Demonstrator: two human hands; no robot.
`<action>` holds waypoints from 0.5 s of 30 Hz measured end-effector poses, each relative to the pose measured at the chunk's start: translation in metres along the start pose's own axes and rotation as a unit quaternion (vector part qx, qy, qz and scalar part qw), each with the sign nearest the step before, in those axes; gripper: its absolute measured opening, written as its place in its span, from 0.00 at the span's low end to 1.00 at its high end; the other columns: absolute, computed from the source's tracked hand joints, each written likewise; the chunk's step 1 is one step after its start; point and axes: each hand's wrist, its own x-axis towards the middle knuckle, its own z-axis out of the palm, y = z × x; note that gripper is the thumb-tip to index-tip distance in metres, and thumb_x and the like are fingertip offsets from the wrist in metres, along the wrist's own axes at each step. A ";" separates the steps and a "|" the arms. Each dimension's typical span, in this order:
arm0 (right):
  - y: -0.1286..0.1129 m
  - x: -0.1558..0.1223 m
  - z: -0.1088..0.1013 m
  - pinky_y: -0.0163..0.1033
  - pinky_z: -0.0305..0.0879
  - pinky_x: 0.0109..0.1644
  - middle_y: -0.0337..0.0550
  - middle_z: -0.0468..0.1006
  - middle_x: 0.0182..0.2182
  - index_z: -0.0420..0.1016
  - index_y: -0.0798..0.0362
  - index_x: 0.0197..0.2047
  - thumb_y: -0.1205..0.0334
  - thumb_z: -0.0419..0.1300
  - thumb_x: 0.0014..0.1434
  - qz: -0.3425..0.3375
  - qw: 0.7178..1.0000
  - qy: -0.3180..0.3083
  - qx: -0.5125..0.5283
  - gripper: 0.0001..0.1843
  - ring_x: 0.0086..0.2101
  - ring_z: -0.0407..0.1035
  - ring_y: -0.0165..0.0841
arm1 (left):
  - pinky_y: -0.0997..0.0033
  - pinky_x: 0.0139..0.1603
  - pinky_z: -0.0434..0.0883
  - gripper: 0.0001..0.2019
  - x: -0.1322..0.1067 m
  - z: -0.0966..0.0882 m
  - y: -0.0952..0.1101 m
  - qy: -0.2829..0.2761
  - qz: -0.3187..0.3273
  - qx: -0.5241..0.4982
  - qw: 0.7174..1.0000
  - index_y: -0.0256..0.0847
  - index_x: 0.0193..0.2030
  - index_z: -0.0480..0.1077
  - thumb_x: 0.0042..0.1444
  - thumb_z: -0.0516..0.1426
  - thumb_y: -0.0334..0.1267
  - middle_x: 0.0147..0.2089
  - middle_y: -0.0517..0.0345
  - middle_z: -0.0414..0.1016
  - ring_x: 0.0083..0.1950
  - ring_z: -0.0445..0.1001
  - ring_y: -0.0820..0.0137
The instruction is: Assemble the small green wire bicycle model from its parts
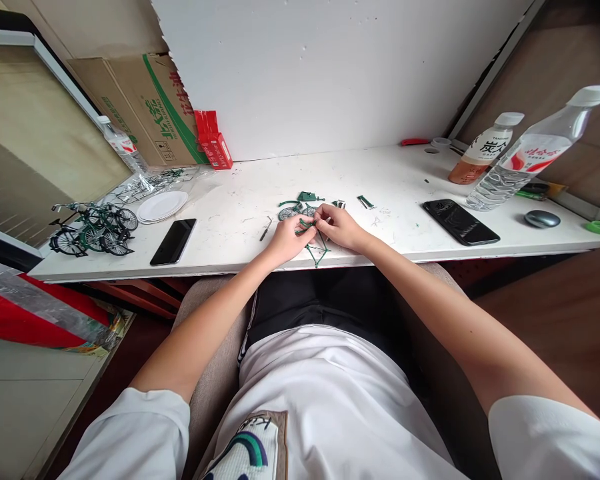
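My left hand (293, 238) and my right hand (341, 227) meet at the table's front edge, both closed. Between their fingertips is a thin green model bicycle frame (317, 257), its lower tubes hanging below the hands. My fingers cover its upper part, so the exact grip is partly hidden. Just behind the hands lie small model wheels (287, 212), a green part (307, 197) and a small dark-and-silver piece (339, 204). Farther right rests a little green strip-like part (365, 201). A small screwdriver (265, 229) lies left of my left hand.
Finished-looking model bicycles (97, 230) cluster at the left, beside white plates (161, 206) and a phone (173, 241). On the right are another phone (461, 222), a mouse (542, 219), a tea bottle (485, 150) and a water bottle (535, 153). Boxes stand back left.
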 end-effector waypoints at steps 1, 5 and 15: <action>0.000 0.000 0.000 0.45 0.64 0.43 0.41 0.77 0.35 0.70 0.48 0.39 0.57 0.60 0.60 -0.003 1.000 0.001 -0.001 0.05 0.34 0.67 0.37 | 0.59 0.58 0.84 0.07 0.000 0.000 0.000 0.000 0.002 -0.001 1.000 0.38 0.52 0.78 0.69 0.64 0.34 0.44 0.52 0.87 0.38 0.88 0.65; 0.001 0.001 0.000 0.45 0.64 0.43 0.41 0.77 0.35 0.70 0.48 0.39 0.57 0.60 0.60 -0.013 1.000 0.001 -0.001 0.06 0.34 0.67 0.37 | 0.61 0.54 0.85 0.08 -0.001 0.000 0.000 0.002 0.003 -0.002 1.000 0.38 0.52 0.79 0.68 0.65 0.34 0.44 0.51 0.87 0.38 0.88 0.65; -0.002 0.000 0.000 0.44 0.63 0.42 0.40 0.75 0.32 0.70 0.48 0.38 0.57 0.59 0.61 -0.017 1.000 -0.003 -0.003 0.05 0.34 0.67 0.37 | 0.62 0.53 0.84 0.09 0.000 -0.001 -0.001 -0.005 0.002 0.005 1.000 0.38 0.53 0.78 0.68 0.65 0.35 0.44 0.51 0.87 0.38 0.88 0.65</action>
